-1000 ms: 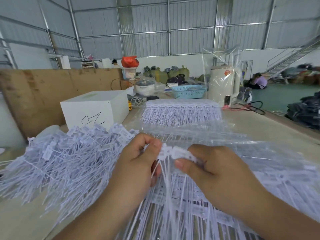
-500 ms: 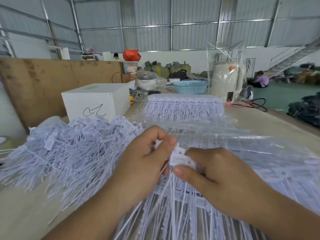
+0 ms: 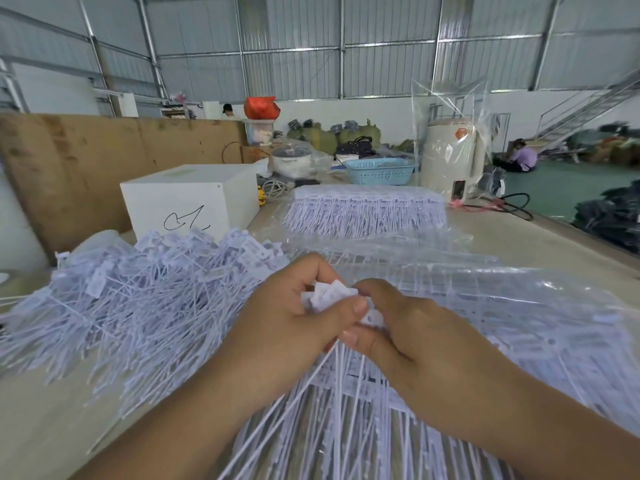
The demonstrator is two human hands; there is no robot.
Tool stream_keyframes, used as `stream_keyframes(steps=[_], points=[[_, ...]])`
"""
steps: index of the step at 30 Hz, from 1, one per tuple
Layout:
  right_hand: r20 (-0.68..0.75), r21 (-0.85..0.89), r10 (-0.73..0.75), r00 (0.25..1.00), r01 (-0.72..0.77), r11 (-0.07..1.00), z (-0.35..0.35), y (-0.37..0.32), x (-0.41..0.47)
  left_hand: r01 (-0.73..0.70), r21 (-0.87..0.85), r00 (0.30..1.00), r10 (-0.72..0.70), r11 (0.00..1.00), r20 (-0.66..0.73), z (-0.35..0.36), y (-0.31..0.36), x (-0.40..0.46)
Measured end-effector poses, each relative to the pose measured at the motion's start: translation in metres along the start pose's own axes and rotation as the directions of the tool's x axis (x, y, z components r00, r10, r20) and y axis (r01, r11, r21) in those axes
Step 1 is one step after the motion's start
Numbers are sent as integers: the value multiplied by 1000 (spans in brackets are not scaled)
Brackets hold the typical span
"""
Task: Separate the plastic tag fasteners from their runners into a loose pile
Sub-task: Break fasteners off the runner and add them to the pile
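Because the tag fasteners (image 3: 332, 299) look light, thin and springy, both hands, left hand (image 3: 294, 317) and right hand (image 3: 412, 330), pinch their stiffer heads at frame centre.

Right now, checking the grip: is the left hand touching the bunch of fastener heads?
Touching. The head view shows the left hand with thumb and fingers pinched round the bunch of fastener heads; the right hand grips it too.

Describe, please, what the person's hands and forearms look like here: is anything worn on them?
Both hands, the left hand and the right hand, are bare: no gloves, rings or watch show. Both forearms are uncovered as far as the frame's lower edge, with no sleeve or wristband in view. The visible thumbnails are short and unpainted.
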State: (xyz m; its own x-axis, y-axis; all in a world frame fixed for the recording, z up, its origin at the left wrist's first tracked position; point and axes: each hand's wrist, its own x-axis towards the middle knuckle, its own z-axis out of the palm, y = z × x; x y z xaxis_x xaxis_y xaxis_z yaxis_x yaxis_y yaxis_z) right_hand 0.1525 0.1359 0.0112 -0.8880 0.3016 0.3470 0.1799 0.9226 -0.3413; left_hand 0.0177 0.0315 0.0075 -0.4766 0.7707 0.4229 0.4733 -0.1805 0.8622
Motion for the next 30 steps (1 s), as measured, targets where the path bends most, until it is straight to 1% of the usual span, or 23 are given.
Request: stream_keyframes(steps=[2, 4, 6, 8, 10, 11, 14, 16, 18, 20, 21, 22, 23, 24, 26, 28, 30], points=[[20, 83, -8, 1000, 6, 997, -4, 1, 0, 2, -49, 1000, -3, 999, -5, -1, -1, 2], [24, 105, -2, 1000, 0, 994, -11, 4, -1, 7, -94, 999, -10, 996, -39, -4, -2, 5], [27, 77, 31, 999, -33, 996, -17, 9, -1, 11, -125, 997, -20, 992, -71, -8, -3, 7], [11, 23, 63, 998, -63, 998, -18, 12, 1, 16, -104, 995, -26, 994, -99, -7, -2, 7], [-61, -47, 66, 996, -69, 997, -16, 11, 2, 30, -95, 987, -45, 995, -155, -1, 0, 7], [-112, -62, 56, 992, -64, 996, -14, 10, 3, 47, -148, 980, -75, 988, -185, 3, 2, 7], [-258, -5, 42, 965, -45, 999, -8, 4, 4, 102, -419, 958, -203, 902, -203, 12, 8, 5], [-291, 53, 42, 956, -28, 998, -5, 1, 5, 134, -504, 942, -267, 853, -203, 17, 12, 2], [-317, 68, 29, 948, -8, 998, -3, 0, 5, 174, -590, 922, -341, 788, -183, 19, 12, 2], [-381, 158, 64, 922, -3, 987, -4, 3, 5, 218, -693, 884, -439, 687, -158, 8, 8, 7], [-421, 225, 100, 901, -3, 974, -7, 6, 5, 213, -748, 860, -484, 628, -162, -2, 6, 11], [-451, 269, 119, 885, 8, 963, -11, 9, 5, 192, -780, 845, -504, 595, -176, -12, 4, 15], [-448, 291, 117, 886, 21, 956, -14, 12, 4, 181, -769, 850, -491, 613, -191, -19, 3, 17], [-404, 304, 92, 910, 39, 952, -15, 13, 3, 183, -707, 874, -443, 682, -200, -21, 3, 17], [-223, 289, -1, 975, 67, 955, -12, 13, 1, 164, -528, 937, -299, 833, -182, -13, 4, 13], [-68, 207, -68, 995, 81, 975, -8, 12, -1, 138, -422, 969, -211, 896, -130, 1, 5, 8], [4, 151, -78, 997, 77, 986, -5, 11, -2, 129, -315, 981, -167, 940, -96, 6, 4, 6]])
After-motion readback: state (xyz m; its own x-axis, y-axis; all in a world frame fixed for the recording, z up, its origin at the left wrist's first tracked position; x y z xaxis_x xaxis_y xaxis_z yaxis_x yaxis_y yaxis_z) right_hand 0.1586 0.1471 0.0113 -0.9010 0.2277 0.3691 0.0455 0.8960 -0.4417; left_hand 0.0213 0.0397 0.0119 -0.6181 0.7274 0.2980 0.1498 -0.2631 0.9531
